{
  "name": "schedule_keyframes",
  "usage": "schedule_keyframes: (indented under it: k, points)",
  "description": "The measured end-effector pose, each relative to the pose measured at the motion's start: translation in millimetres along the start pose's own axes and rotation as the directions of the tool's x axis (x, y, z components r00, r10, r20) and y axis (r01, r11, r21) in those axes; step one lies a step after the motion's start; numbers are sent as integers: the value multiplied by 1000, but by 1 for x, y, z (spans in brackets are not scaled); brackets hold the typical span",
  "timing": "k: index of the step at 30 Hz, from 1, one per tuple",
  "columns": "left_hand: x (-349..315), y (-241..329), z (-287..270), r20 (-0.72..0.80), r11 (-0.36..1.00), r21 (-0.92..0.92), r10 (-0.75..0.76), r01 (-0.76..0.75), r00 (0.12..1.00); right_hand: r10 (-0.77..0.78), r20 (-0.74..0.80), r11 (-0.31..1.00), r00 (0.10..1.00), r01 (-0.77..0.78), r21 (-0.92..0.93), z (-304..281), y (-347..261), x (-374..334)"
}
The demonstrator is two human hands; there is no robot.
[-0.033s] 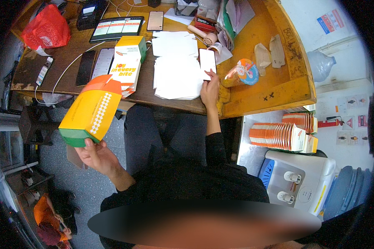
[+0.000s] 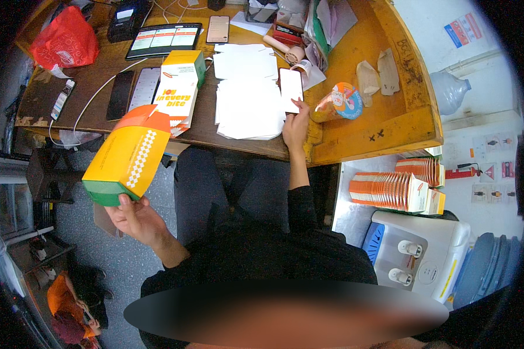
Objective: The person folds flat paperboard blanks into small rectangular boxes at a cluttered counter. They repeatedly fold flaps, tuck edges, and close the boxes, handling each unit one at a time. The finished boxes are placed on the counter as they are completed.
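Note:
Off the table's front left, my left hand (image 2: 137,221) is closed on the green end of a yellow, green and orange food carton (image 2: 128,157). The thumb presses its near edge. My right hand (image 2: 296,128) lies at the table's front edge, fingers partly bent and touching the lower end of a phone with a white lit screen (image 2: 291,87). Left of that phone lies a pile of white die-cut card sheets (image 2: 244,110), printless on the faces showing. Another carton (image 2: 177,96), white with a yellow and green end, rests on the table beyond the held one.
Around the table (image 2: 93,104) are a tablet (image 2: 164,41), more phones, charging cables and a red bag (image 2: 67,41). A cup with a printed lid (image 2: 343,102) stands right. Nested cartons (image 2: 384,191) and a water dispenser (image 2: 413,250) are further right. A person (image 2: 67,302) sits lower left.
My right hand has shifted very slightly at the phone's lower end. The left hand and its carton have stayed put.

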State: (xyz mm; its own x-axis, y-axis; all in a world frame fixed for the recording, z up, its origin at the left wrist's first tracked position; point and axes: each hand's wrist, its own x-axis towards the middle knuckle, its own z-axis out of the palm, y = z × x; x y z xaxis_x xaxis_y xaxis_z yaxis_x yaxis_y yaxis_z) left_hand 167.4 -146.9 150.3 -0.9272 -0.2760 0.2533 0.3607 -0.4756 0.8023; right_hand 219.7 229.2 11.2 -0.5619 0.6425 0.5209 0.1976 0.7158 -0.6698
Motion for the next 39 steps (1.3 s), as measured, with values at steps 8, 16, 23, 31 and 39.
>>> schedule_keyframes:
  k: [8, 16, 23, 31, 39]
  points:
    - [3, -3, -1, -10, 1000, -11, 18, -18, 1000, 39, -64, 999, 997, -37, 34, 9, 13, 6]
    - [4, -4, -1, -6, 1000, -6, 24, -24, 1000, 121, -40, 992, 992, -123, -30, 1, 6, 3]
    - [4, -4, -2, -5, 1000, 2, 23, -23, 1000, -79, -4, 994, 997, 78, -81, 3, 1, 8]
    - [4, -4, -3, -14, 1000, 1, 27, -27, 1000, -42, -2, 999, 999, 42, -14, 4, 6, 8]
    - [4, -4, -6, 5, 999, 1, 33, -33, 999, 120, -134, 991, 984, -128, -49, 2, 0, 4]
